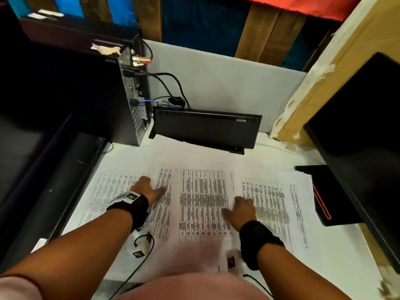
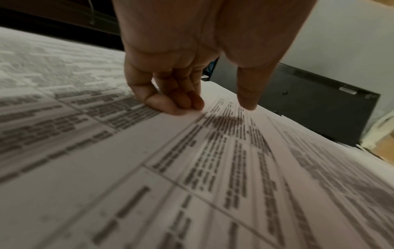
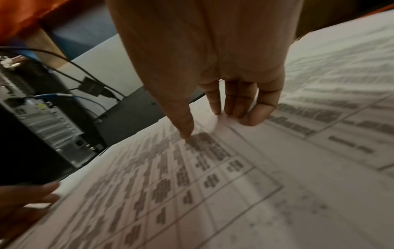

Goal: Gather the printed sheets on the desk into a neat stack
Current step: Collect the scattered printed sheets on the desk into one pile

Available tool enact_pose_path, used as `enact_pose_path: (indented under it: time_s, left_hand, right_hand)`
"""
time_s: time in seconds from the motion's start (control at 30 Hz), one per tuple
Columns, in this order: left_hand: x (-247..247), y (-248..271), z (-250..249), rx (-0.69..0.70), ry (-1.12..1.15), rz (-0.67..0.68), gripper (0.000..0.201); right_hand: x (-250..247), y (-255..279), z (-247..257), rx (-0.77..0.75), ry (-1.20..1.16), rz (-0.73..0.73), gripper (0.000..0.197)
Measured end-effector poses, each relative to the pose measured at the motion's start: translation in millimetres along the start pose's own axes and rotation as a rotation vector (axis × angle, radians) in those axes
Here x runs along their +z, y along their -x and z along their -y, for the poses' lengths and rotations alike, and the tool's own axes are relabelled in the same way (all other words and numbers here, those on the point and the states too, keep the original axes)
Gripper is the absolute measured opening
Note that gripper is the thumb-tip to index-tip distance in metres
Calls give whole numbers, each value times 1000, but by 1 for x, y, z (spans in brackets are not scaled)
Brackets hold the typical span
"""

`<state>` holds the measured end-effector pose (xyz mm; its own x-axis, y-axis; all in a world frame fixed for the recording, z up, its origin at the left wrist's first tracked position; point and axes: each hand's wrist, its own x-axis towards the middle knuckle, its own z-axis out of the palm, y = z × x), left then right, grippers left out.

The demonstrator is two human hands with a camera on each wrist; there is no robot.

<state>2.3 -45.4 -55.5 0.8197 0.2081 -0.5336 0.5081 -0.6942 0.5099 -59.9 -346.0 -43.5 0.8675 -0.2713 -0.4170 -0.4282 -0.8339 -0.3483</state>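
Several printed sheets with tables of text lie spread side by side and overlapping on the white desk (image 1: 129,152): a left sheet (image 1: 108,195), a middle sheet (image 1: 203,204) and a right sheet (image 1: 268,204). My left hand (image 1: 147,189) rests on the overlap between the left and middle sheets. In the left wrist view its fingertips (image 2: 181,104) and thumb touch the paper (image 2: 149,151). My right hand (image 1: 240,210) lies on the seam between the middle and right sheets. There too, the right hand (image 3: 210,125) only touches the paper (image 3: 277,168) with thumb and fingertips. Neither hand grips anything.
A black computer tower (image 1: 127,100) with cables (image 1: 168,83) stands at the back left. A black keyboard (image 1: 205,128) leans against the rear panel. A monitor (image 1: 363,118) and its base (image 1: 324,191) crowd the right edge, over the rightmost sheet's corner. Cardboard (image 1: 346,61) is behind.
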Motion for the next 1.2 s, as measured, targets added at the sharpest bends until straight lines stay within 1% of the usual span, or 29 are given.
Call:
enact_pose_path:
  time_s: [0.07,0.1,0.13,0.17,0.2,0.23,0.27,0.3,0.33,0.37,0.4,0.43,0.5,0.57,0.63,0.67,0.7,0.73,0.77,0.8,0.83,0.87,0.9,1.0,1.07,1.13,1.2]
  left_hand:
    - [2,6,-6,11,-106,-13,80]
    - [4,11,-12,7,-160,-12,82]
    - [7,15,-17,-5,-188,-12,90]
    - [11,19,-22,-14,-207,-16,103]
    - [13,24,-26,-31,-227,-31,116]
    - [15,26,-28,-44,-255,-45,127]
    - [19,26,-29,-47,-285,-54,133]
    - [21,26,-28,-53,-317,-61,137]
    - [22,27,-29,-60,-330,-58,139]
    - [21,26,-29,-77,-323,-58,140]
    - [19,25,-29,-92,-299,-55,142]
    - [17,23,-30,-118,-272,-51,144]
    - [13,18,-27,-155,-209,-29,142]
    - [10,15,-22,-146,-137,9,126]
    - [7,17,-20,-124,-115,34,115]
    - [7,18,-20,-119,-136,48,113]
    - [8,19,-20,-116,-144,50,111]
    - [9,20,-21,-113,-132,43,105]
    - [11,21,-23,-110,-95,32,93]
    - [12,21,-23,-98,-45,19,76]
    - [14,20,-21,-79,0,9,62]
    - [15,19,-19,-61,25,11,57]
    - [16,19,-16,-38,44,19,58]
    - [13,22,-11,6,110,25,79]
    - [11,21,-6,15,159,39,85]
    - [9,18,-1,18,187,47,83]
    - [7,17,3,26,217,54,71]
  right_hand:
    - [5,0,7,-32,-114,69,70]
    - [7,-2,7,-40,-196,113,69]
    - [6,-3,8,-48,-286,132,65]
    - [4,-5,4,-36,-374,120,59]
    - [-2,-6,1,-27,-439,52,52]
    - [-9,-8,-7,-3,-472,-60,49]
    - [-20,-10,-17,61,-475,-167,49]
    - [-32,-12,-29,165,-441,-258,55]
    - [-45,-12,-45,309,-364,-313,63]
    - [-56,-10,-61,452,-275,-341,74]
    - [-66,-7,-79,576,-200,-337,87]
    - [-72,-6,-97,660,-163,-327,102]
    - [-81,-1,-124,741,-140,-303,126]
    - [-82,0,-142,764,-103,-237,135]
    - [-76,-4,-157,753,-171,-202,136]
    - [-72,-6,-161,735,-252,-201,134]
    - [-69,-7,-163,704,-307,-223,126]
    - [-68,-6,-160,664,-339,-253,112]
    - [-70,-3,-153,620,-340,-278,90]
    - [-74,0,-142,582,-326,-312,67]
    - [-78,1,-133,536,-306,-341,49]
    - [-82,2,-125,492,-282,-353,39]
    - [-87,4,-115,438,-259,-360,34]
    - [-109,13,-90,307,-268,-396,28]
    - [-133,27,-70,237,-293,-470,34]
    - [-159,43,-51,151,-293,-561,43]
    - [-186,62,-33,51,-292,-645,45]
